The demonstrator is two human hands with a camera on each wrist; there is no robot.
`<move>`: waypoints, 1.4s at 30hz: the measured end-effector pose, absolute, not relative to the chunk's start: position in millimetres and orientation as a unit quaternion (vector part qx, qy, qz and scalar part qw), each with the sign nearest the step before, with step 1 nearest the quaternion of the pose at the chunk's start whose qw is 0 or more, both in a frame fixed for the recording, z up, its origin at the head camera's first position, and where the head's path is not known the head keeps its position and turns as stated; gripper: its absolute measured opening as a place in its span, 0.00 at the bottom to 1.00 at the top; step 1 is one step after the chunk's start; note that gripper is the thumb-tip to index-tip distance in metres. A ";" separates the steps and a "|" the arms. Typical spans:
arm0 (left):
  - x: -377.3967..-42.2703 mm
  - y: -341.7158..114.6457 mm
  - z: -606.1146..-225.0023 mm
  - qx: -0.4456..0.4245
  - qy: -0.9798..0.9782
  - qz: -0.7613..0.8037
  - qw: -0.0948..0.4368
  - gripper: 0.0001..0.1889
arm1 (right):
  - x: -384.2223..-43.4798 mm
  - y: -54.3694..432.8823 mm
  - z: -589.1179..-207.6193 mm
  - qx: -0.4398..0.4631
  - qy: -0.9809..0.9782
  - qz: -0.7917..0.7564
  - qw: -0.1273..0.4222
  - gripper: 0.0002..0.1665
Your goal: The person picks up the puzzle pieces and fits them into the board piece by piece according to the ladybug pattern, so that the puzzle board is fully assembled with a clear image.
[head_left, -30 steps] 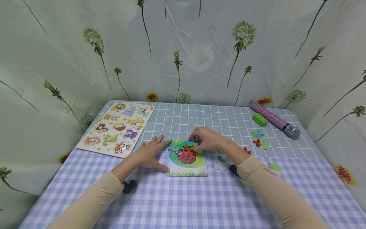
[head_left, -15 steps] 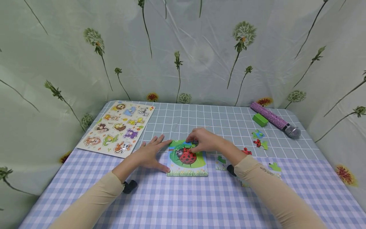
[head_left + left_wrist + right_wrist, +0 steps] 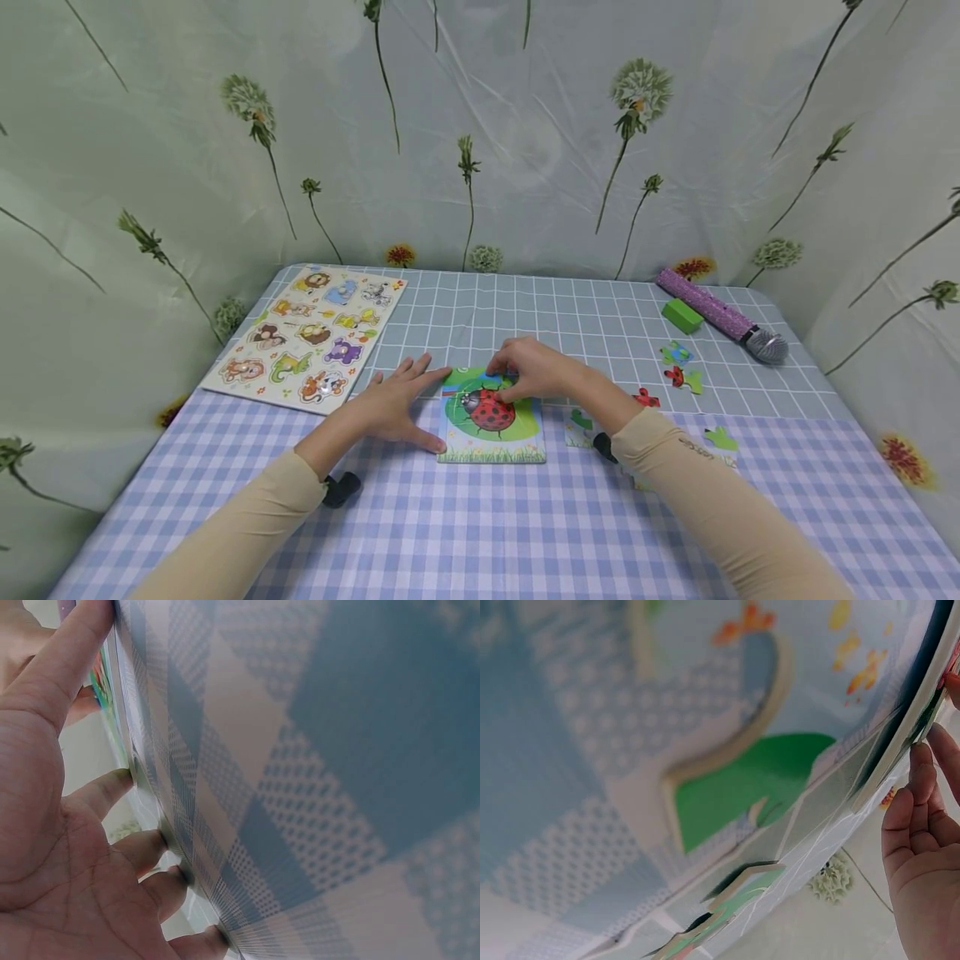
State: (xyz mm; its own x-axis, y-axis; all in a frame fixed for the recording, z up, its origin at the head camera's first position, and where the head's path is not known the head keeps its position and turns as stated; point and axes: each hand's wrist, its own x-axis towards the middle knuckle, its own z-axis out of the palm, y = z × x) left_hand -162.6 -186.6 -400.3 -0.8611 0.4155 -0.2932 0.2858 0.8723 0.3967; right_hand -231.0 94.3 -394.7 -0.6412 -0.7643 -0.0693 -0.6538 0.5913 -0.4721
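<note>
A square ladybug jigsaw puzzle (image 3: pixel 491 421) lies in its tray on the checked cloth, between the two hands. With its fingers spread, the left hand (image 3: pixel 393 404) rests at the left edge, thumb by the lower left corner and index fingertip by the upper left one. In the left wrist view, the left thumb (image 3: pixel 67 660) reaches along the tray's side. Over the puzzle's upper right part, the right hand (image 3: pixel 536 367) pinches a puzzle piece (image 3: pixel 934 709) between thumb and curled fingers, low against the picture; the hand hides most of it.
Loose puzzle pieces (image 3: pixel 684 377) lie to the right, some partly under the right forearm. Behind them are a green block (image 3: pixel 682 315) and a glittery purple microphone (image 3: pixel 708 307). A wooden animal peg board (image 3: pixel 307 337) lies at the back left. A flowered curtain (image 3: pixel 480 200) hangs behind.
The right hand has shifted slightly left and settled lower, and the dark gap beneath its fingers at the puzzle's upper right no longer shows. The left hand has stayed in place.
</note>
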 end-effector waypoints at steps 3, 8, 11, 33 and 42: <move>-161.8 -186.4 -399.6 0.185 0.949 0.173 0.189 0.64 | -231.3 94.1 -396.1 -0.398 0.883 -0.208 0.138 0.20; -162.0 -186.3 -401.1 0.185 0.949 0.170 0.188 0.64 | -231.2 93.9 -395.5 -0.391 0.885 -0.211 0.143 0.20; -162.2 -186.4 -402.1 0.185 0.950 0.169 0.189 0.65 | -231.1 94.1 -395.2 -0.387 0.885 -0.213 0.144 0.20; -164.1 -188.8 -403.8 0.181 0.945 0.191 0.193 0.67 | -231.5 96.5 -396.5 -0.398 0.878 -0.227 0.137 0.17; -161.8 -183.4 -399.8 0.180 0.950 0.176 0.183 0.66 | -231.1 104.7 -391.3 -0.409 0.879 -0.215 0.121 0.17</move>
